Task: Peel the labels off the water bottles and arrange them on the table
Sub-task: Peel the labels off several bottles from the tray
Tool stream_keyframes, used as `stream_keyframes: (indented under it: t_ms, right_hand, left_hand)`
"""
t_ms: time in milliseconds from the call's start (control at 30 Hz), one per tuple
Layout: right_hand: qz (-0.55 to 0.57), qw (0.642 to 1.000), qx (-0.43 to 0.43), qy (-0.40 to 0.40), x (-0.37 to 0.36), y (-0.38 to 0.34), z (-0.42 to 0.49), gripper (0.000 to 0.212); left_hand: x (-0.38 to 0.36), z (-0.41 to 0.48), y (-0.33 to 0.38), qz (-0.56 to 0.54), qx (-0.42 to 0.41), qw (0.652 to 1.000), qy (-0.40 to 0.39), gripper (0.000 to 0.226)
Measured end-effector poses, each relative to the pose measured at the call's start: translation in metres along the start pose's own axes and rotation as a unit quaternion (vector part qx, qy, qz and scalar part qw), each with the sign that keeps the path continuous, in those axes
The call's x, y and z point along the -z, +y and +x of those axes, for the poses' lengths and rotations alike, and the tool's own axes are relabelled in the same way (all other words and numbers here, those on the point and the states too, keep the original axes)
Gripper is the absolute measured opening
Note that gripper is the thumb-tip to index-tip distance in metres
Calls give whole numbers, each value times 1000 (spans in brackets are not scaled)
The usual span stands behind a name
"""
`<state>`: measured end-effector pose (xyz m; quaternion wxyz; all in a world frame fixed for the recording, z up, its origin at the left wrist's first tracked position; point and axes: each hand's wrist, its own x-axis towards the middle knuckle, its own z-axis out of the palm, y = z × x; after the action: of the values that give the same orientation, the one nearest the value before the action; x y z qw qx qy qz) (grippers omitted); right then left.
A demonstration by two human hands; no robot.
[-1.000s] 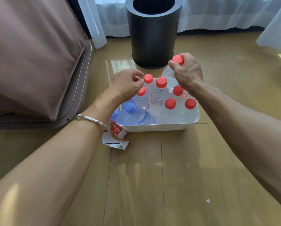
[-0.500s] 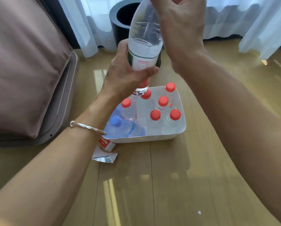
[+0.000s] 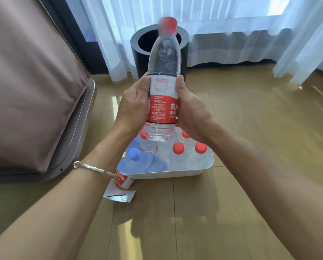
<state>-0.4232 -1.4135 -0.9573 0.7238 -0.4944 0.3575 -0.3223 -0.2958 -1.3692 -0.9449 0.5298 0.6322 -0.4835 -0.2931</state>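
Water bottle (image 3: 163, 62), red-capped and nearly upright, is held at 12 o'clock in front of me, above a white tub (image 3: 175, 173). My left hand (image 3: 133, 107) grips it from 9 o'clock and my right hand (image 3: 191, 109) from 3 o'clock, thumbs on its red-and-white label (image 3: 161, 104), which is fully on. Red-capped bottles (image 3: 178, 148) stand in the tub; a blue-capped bottle (image 3: 138, 160) lies at its 8 o'clock corner. A peeled label (image 3: 125, 182) lies on the floor at the tub's 7 o'clock.

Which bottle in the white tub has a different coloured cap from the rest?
The blue-capped bottle, lying on its side in the near left corner of the tub; every other cap seen there is red.
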Motion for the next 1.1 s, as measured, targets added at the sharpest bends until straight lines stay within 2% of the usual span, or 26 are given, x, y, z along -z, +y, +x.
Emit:
stream_keyframes:
  t_ms: [100, 233, 367, 467, 633, 700, 800, 900, 933, 1033, 1100]
  right_hand:
    - [12, 1000, 4, -4, -3, 4, 0, 66]
    - [22, 999, 27, -13, -5, 3, -2, 68]
    - [60, 998, 31, -5, -8, 0, -6, 71]
    - [91, 996, 20, -9, -9, -3, -4, 81]
    - [112, 994, 10, 5, -11, 2, -2, 82]
    - [78, 997, 9, 26, -9, 4, 0, 78]
    - [-2, 996, 26, 87, -9, 3, 1, 61]
    - [-62, 992, 55, 97, -18, 5, 6, 46]
    - [-58, 993, 53, 92, -23, 6, 6, 51]
    - [-3, 996, 20, 84, -25, 9, 4, 91]
    - [33, 996, 21, 75, -20, 10, 0, 79]
  left_hand:
    - [2, 0, 0, -40, 17, 999, -9, 31]
    - [2, -4, -5, -158, 75, 984, -27, 39]
    - [5, -8, -9, -197, 96, 974, -54, 28]
    - [5, -11, -8, -220, 110, 967, -72, 24]
    - [4, -15, 1, -278, 160, 930, -182, 49]
    - [4, -13, 0, -286, 149, 925, -199, 49]
    - [5, -11, -8, -260, 116, 947, -150, 44]
    - [2, -12, -11, -201, 104, 972, -61, 61]
    - [1, -13, -11, -190, 106, 975, -39, 61]
    - [4, -14, -18, -145, 97, 984, -19, 39]
    - [4, -16, -19, -115, 79, 990, -31, 34]
